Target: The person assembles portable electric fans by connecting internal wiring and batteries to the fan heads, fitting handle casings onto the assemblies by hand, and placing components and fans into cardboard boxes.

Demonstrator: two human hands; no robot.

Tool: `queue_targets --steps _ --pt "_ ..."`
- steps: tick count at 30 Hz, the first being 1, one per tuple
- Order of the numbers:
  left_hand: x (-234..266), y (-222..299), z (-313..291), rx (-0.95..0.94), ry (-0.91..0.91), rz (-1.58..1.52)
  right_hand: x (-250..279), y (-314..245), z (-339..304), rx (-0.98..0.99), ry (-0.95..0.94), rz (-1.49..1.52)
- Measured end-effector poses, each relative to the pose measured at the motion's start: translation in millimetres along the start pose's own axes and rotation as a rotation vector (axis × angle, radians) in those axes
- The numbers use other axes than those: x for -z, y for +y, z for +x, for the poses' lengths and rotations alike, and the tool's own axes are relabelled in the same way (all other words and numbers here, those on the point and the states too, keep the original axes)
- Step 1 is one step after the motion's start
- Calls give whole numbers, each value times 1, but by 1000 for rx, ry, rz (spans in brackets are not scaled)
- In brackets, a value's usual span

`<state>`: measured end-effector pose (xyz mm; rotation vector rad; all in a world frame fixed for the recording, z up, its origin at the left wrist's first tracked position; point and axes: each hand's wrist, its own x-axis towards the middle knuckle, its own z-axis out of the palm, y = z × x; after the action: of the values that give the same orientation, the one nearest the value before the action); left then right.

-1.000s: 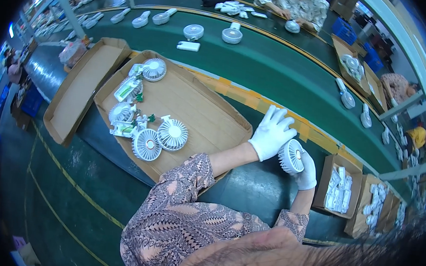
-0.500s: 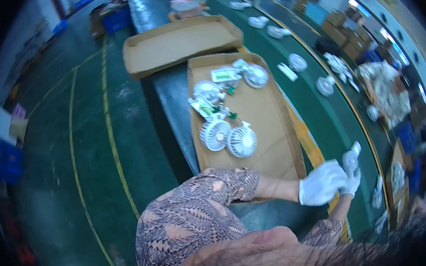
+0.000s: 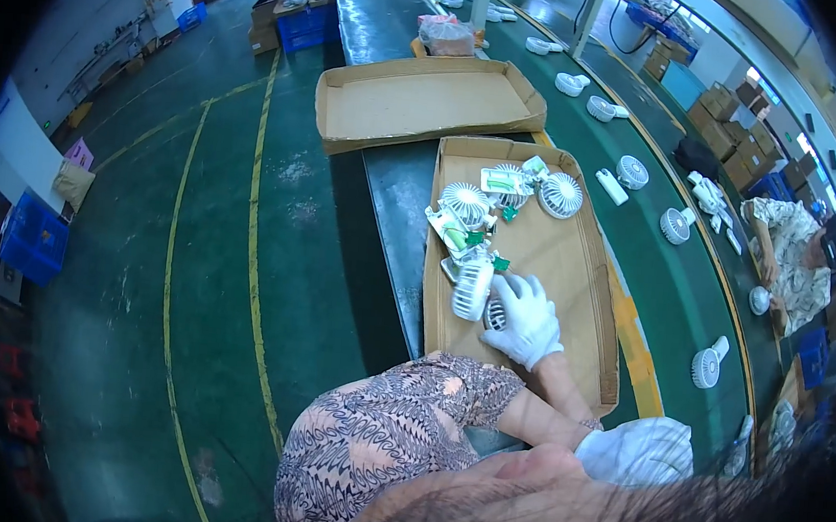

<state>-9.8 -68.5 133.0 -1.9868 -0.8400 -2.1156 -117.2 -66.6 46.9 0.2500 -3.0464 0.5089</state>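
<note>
Two gloved hands are mine, and both have shifted in the last second. My left hand [image 3: 526, 319] has left the far side of the cardboard tray [image 3: 605, 374] and now lies inside it, at the near end. Its fingers are draped over a small round fan [image 3: 495, 313], with a second white fan [image 3: 473, 287] touching just to the left. I cannot tell whether this grip is closed on the fan or only resting on it.

My right hand [image 3: 634, 450] has drawn back from beyond the tray's right wall to just off its near right corner, close to my body. Its grip is bunched white glove, so I cannot tell whether it holds anything. The work in hand has therefore moved from the lone fan outside the tray to the cluster within it.

More fans [image 3: 467, 203] and green-and-white packets sit toward the tray's far end. An empty tray [image 3: 430, 105] lies beyond that. Both trays rest on the long green bench [image 3: 690, 302], where loose fans [image 3: 676, 225] stand right of the tray. A co-worker [image 3: 792, 251] sits across it. Left of the tray runs green floor [image 3: 141, 288] with yellow lines and blue crates [image 3: 35, 236].
</note>
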Motion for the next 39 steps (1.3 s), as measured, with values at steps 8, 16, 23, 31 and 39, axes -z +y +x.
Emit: queue_targets --steps 8,16,23,31,39 --pt "8 9 2 23 34 12 42 18 -45 -378 170 1253" --pt "10 4 1 -71 -70 -86 116 37 -126 102 807 1643" --pt "3 -6 -8 15 11 307 123 23 -219 5 1404 1690" --pt "-25 -17 -31 203 -250 193 98 -37 -256 -270 1467 1393" --pt "-25 -34 -37 575 -357 -248 73 -13 -297 -556 1261 1036"
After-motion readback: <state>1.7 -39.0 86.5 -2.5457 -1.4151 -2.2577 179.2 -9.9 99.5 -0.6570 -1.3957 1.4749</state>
